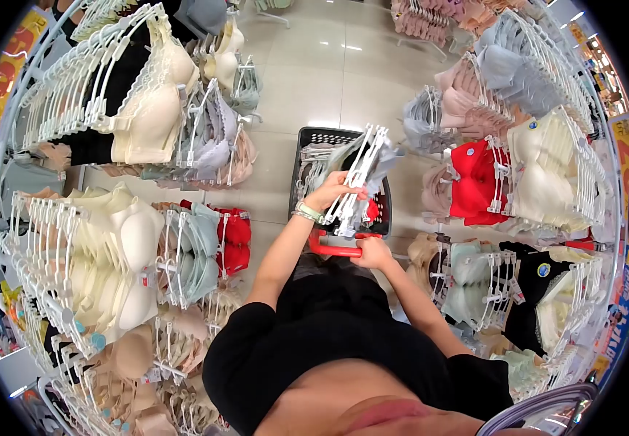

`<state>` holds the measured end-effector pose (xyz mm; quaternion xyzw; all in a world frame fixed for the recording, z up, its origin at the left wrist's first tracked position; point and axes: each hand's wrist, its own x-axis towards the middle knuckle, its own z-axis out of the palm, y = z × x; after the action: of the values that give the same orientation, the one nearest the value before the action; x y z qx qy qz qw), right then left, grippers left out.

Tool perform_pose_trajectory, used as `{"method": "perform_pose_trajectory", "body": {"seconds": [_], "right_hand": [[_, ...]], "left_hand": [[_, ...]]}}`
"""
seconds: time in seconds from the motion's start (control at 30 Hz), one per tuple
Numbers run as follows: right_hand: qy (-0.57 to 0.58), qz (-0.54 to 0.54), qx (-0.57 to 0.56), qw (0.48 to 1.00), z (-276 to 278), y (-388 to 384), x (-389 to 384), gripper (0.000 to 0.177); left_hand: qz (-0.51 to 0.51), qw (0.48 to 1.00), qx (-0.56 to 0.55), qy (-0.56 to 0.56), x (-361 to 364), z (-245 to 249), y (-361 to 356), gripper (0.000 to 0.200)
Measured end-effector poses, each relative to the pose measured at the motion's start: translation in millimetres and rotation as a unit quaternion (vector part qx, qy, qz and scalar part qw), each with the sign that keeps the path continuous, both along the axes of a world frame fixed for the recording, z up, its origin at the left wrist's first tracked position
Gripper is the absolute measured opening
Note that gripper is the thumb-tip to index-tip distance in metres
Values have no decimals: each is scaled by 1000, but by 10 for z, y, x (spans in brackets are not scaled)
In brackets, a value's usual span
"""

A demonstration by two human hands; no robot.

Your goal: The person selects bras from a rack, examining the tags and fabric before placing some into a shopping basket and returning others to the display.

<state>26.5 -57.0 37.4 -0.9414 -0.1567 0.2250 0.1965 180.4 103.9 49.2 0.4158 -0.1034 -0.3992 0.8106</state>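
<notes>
R hand (pixel 372 253): 1 basket (pixel 322 134); L (pixel 333 190): hangers (pixel 365 163)

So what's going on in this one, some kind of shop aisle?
A person stands in an aisle between racks of bras. Their left hand holds up a bunch of hangers with garments on them, above a black basket that sits on the floor in front of them. Their right hand grips the basket's red handle. More hangers lie inside the basket.
</notes>
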Motion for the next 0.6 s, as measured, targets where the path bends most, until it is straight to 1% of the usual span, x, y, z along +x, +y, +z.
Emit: {"method": "perform_pose_trajectory", "body": {"seconds": [0.03,0.07,0.13,0.17,0.2,0.23,0.27,0.3,0.33,0.37,0.4,0.43,0.47,0.5,0.53,0.57,0.6], "right_hand": [[-2,-2,-7,1000,19,5,11,34],[-3,-2,-14,1000,32,0,19,34],[-10,5,-1,1000,-65,-46,21,38],[10,-20,-8,1000,-127,-71,15,46],[29,-44,-14,999,-183,-104,27,54],[-16,-139,102,985,-276,-204,-77,70],[-83,-24,39,996,-726,-336,-79,75],[-145,6,13,989,-788,-317,-58,71],[-206,36,-12,978,-809,-261,-36,67],[-113,8,68,991,-417,-179,54,50],[-52,41,55,996,-597,-269,63,33],[-15,22,34,999,-373,-185,103,31],[22,3,12,1000,-113,-95,151,30],[0,-1,1,1000,-235,-77,151,33],[19,-10,-9,1000,-127,-38,154,33],[12,-8,-20,1000,-70,-6,153,32],[6,-6,-31,999,-40,21,143,32]], "left_hand": [[-4,1000,-22,0,-31,199,41,27],[-2,1000,-19,-3,-77,379,87,27],[30,996,-42,-68,-195,731,204,28],[60,996,-33,-58,-316,914,276,31],[76,990,-44,-109,-418,1004,354,34],[85,984,-79,-138,-541,1210,474,35],[93,975,-113,-168,-693,1372,619,36],[151,981,-114,-37,-930,1283,789,44],[209,967,-115,96,-1107,1193,939,52],[165,960,-225,34,-1178,1518,1016,60],[118,936,-331,-27,-1268,1836,1056,69],[142,922,-353,-69,-1339,1848,1097,81],[142,927,-336,-90,-1375,1876,1182,79],[209,941,-255,-73,-1479,1872,1233,79],[274,944,-174,-56,-1560,1856,1269,78],[278,949,-144,-42,-1565,1836,1307,74],[310,941,-135,-15,-1616,1812,1302,67]]}}
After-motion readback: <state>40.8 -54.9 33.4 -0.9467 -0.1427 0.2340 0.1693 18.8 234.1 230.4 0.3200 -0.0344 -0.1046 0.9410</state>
